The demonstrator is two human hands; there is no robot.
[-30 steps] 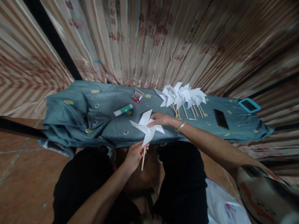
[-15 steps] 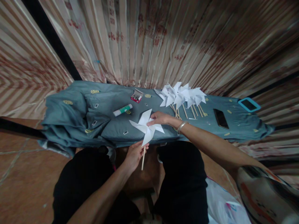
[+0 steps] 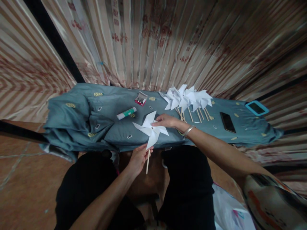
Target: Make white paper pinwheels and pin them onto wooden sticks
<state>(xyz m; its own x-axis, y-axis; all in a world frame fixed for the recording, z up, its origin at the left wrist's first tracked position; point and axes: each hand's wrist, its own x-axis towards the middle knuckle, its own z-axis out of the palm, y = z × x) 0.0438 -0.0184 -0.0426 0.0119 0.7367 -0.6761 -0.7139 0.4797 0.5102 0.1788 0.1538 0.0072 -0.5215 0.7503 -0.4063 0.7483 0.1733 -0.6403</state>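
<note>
A white paper pinwheel point(image 3: 153, 131) on a thin wooden stick is held up at the front edge of the cloth-covered surface. My left hand point(image 3: 138, 159) is closed round the stick, just under the lowest blade. From the right, my right hand point(image 3: 165, 120) reaches to the paper, its fingers closed at the blade beside the middle. A small dark spot shows at the pinwheel's centre, next to my right thumb. Part of the upper right blade is hidden behind that hand.
Several finished pinwheels point(image 3: 187, 97) lie overlapping at the back. A glue stick point(image 3: 126, 113) and an opened small red box point(image 3: 140, 98) of shiny pins rest left of them. Rightward are a dark phone point(image 3: 227, 122) and a blue-framed device point(image 3: 257, 108). A curtain point(image 3: 134, 44) hangs behind.
The right thumb has shifted slightly off the pinwheel's centre, so the dark spot there shows more. The left hand keeps its hold on the stick.
</note>
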